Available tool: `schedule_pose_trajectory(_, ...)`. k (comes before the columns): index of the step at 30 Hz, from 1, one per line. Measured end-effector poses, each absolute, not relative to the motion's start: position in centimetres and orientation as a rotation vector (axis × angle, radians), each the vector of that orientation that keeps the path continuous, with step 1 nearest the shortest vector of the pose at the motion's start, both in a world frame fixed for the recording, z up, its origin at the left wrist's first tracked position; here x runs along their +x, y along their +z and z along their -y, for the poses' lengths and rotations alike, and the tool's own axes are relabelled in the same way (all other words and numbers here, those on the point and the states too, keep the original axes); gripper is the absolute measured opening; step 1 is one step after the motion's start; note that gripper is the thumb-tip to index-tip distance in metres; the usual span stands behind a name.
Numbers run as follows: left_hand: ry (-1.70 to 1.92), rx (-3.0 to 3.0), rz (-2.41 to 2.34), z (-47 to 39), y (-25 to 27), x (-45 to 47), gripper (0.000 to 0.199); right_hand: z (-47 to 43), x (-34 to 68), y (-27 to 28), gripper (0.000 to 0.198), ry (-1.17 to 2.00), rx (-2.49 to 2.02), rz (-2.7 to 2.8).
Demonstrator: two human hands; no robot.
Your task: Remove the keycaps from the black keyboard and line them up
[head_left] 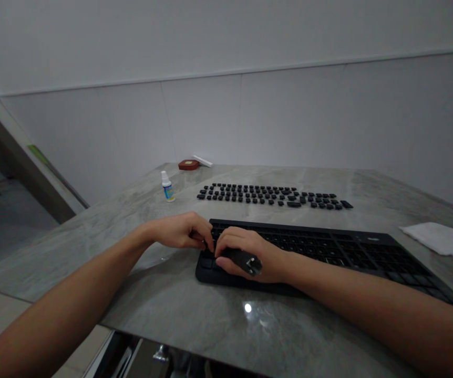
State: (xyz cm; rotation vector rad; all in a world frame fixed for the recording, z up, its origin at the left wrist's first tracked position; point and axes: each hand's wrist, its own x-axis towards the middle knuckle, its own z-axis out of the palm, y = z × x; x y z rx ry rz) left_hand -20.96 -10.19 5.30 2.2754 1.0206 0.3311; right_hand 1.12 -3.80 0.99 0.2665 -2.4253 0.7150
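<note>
The left end of the keyboard (329, 252) is hidden under the two hands, so the keys there cannot be seen. The right hand (246, 254) closes around a small dark tool (246, 261); only its metal tip shows, and its kind is not clear. The fingertips of the left hand (181, 231) are hidden behind the right hand. The label on the small bottle (167, 187) behind the keyboard is too small to read. Both arms are cut off by the lower edge.
</note>
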Motion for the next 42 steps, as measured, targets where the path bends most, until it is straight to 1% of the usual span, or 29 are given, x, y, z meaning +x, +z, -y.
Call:
schedule_pose_trajectory(5,0.304,2.301,-1.028,10.0,5.1,-21.4,0.017,3.8,1.1,0.9,0.004,0.735,0.238,2.423)
schedule_pose_trajectory(15,0.272,2.292,-1.019,10.2,5.3,-21.0,0.025,3.8,1.0,1.0,0.009,0.799,0.207,2.432)
schedule_pose_trajectory(22,0.284,2.272,-1.029,10.0,5.0,-21.2,0.024,3.8,0.9,1.3,0.015,1.003,0.108,2.427)
schedule_pose_trajectory(28,0.346,2.142,-1.011,9.8,4.2,-21.5,0.025,3.5,0.8,1.5,0.027,1.270,-0.074,2.531)
schedule_pose_trajectory(35,0.329,2.116,-1.078,9.6,4.0,-21.8,0.022,3.3,0.4,1.4,0.029,1.372,-0.145,2.527)
schedule_pose_trajectory(42,0.341,2.079,-1.080,9.5,3.7,-22.1,0.024,3.4,0.1,1.5,0.033,1.421,-0.246,2.564)
